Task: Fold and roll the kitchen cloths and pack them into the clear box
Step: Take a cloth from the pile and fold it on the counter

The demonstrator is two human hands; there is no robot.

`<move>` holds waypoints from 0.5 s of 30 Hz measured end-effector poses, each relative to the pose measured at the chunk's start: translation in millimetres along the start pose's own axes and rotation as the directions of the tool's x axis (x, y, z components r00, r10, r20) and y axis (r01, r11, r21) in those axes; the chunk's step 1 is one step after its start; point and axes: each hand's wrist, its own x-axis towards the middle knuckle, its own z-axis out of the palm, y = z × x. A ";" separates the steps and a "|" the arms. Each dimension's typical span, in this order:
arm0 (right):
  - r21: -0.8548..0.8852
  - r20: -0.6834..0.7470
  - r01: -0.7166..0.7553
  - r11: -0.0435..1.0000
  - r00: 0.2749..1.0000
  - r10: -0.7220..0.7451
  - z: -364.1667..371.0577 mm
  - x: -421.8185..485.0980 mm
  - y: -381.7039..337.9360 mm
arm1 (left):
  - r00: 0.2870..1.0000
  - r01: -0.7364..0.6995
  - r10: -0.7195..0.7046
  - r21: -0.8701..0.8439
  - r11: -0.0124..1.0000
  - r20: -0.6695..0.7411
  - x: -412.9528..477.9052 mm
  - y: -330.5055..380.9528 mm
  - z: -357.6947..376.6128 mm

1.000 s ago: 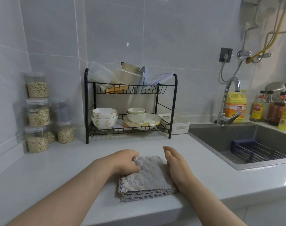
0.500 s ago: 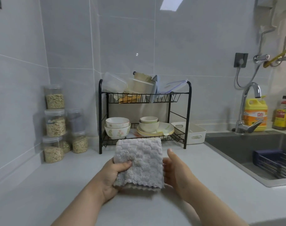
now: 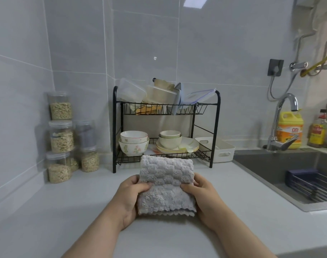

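A folded grey fluffy kitchen cloth is held up in front of me above the white counter. My left hand grips its left edge with the thumb over the front. On the other edge, my right hand grips the same way. The cloth's upper part curves over toward me, and its scalloped lower edge hangs just above the counter. Clear plastic boxes lie tipped on the top shelf of the black dish rack; which one is the task's box I cannot tell.
Bowls and plates fill the rack's lower shelf. A white bin stands right of it. Jars of grain are stacked at the left wall. A sink with a tap and bottles lies to the right.
The cloth lay flat on the counter a second ago; my left hand lifted it upright, and now my right hand has closed on its right edge too. The top has bent over.
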 end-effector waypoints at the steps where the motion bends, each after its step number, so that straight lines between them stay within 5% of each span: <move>1: 0.019 0.006 0.011 1.000 1.000 -0.012 -0.8 -1.0 -0.2 | 1.000 -0.007 0.007 0.001 1.000 -0.006 -1.5 -0.6 0.8; 15: 0.222 0.043 -0.122 0.967 0.992 0.115 2.6 3.3 5.5 | 0.998 -0.005 -0.002 -0.128 0.992 -0.061 -0.8 2.1 -6.4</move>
